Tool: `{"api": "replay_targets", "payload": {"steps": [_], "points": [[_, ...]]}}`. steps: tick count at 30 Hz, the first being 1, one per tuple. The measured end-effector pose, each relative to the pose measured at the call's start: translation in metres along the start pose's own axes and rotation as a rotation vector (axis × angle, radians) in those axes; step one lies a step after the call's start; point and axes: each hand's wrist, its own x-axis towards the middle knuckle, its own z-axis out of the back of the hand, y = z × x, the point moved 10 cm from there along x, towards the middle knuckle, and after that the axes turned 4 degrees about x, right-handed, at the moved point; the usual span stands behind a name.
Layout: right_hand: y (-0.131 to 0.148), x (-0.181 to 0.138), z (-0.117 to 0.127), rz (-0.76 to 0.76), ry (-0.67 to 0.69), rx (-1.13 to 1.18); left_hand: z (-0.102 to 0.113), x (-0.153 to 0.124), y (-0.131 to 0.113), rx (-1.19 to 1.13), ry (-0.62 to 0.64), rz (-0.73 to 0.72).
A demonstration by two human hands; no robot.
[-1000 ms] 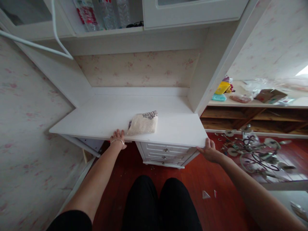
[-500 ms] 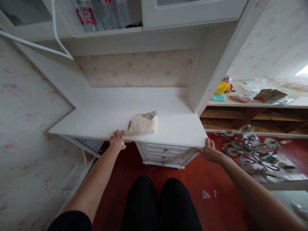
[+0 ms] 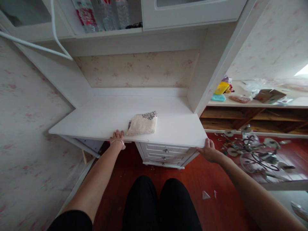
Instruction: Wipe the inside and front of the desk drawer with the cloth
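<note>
At the front edge of the white desktop (image 3: 96,118), your left hand (image 3: 117,137) rests with its fingers (image 3: 117,132) hooked over the top of the board and the palm below it. The thumb is hidden, so you cannot see how firmly it clamps. A thin bracelet (image 3: 117,141) circles that wrist. Your right hand (image 3: 209,150) grasps the desktop's front right corner, with the thumb lying along the edge and the fingers tucked under the board.

Just beside your left hand, to its right, a folded cream towel (image 3: 143,124) with a dark ornamental border lies flat on the desktop, near the front edge. It lies close to your left fingers, but no contact shows, and it is well apart from your right hand.

Under the desktop, between your two arms, stands a white drawer unit (image 3: 166,153) with small metal handles. Your knees (image 3: 158,202), in black, show at the bottom, above the red floor (image 3: 216,179).

Above the desk, a shelf (image 3: 108,31) carries clear plastic bottles (image 3: 106,12), and a white cable (image 3: 55,35) loops down at the upper left. To the right, a chandelier (image 3: 255,150) lies on the floor, and a low counter (image 3: 260,103) holds a cardboard box (image 3: 269,95) and a yellow packet (image 3: 221,87).
</note>
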Motion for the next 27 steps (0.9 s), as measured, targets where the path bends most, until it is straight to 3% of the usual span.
{"api": "replay_targets", "payload": {"steps": [27], "points": [[-0.007,-0.001,-0.004,-0.058,0.009,0.110,0.000,-0.001,0.000,-0.036,-0.022,-0.008]]}}
